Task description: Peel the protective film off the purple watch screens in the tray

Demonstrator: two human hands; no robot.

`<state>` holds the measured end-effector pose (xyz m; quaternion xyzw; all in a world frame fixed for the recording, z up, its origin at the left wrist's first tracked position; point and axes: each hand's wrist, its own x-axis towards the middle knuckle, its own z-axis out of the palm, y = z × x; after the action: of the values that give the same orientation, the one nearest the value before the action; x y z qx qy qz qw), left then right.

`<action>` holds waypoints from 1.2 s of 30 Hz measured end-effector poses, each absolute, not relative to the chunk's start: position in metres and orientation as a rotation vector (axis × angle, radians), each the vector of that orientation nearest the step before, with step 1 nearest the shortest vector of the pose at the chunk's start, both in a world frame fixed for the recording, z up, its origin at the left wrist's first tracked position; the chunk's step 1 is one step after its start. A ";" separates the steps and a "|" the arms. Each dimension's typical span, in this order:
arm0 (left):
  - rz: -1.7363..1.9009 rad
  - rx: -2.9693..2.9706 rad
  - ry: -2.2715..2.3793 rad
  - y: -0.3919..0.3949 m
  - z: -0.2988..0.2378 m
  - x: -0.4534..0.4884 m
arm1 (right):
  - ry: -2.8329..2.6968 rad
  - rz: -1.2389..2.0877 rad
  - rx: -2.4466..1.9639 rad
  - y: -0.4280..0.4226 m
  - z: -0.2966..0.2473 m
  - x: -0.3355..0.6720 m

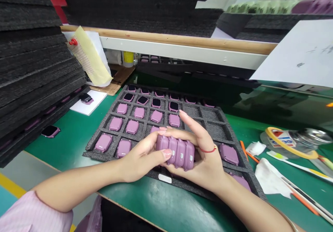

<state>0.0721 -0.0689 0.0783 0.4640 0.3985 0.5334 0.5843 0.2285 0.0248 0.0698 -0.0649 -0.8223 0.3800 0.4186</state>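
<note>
Mauve watch bodies (175, 152), four of them, stand side by side in a tight row, gripped between both hands above the near part of a black foam tray (194, 111). Left hand (143, 157) enters from lower left, forearm nearly level, pink striped sleeve (31, 213) at the far end of the arm; fingers curl around the row's left end. Right hand (204, 159) cradles the row from the right and below, thumb raised toward the tray, red string bracelet (208, 150) at the wrist. Hands pressed toward each other, squeezing the row. Tray pockets hold more watch bodies, some showing dark screens. Stacked foam trays (33, 65) rise left of the green surface (166, 206).
</note>
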 end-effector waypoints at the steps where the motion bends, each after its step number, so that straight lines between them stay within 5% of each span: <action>1: 1.252 1.108 0.936 -0.069 0.078 0.072 | -2.067 0.942 -0.161 0.025 0.070 0.228; 36: 1.368 1.410 1.236 -0.068 0.075 0.077 | -2.240 0.611 0.066 0.026 0.068 0.231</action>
<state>0.0770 -0.0682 0.0753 0.5570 0.4882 0.5406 0.3990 0.2307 0.0256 0.0682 0.0262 -0.8846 0.2413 0.3982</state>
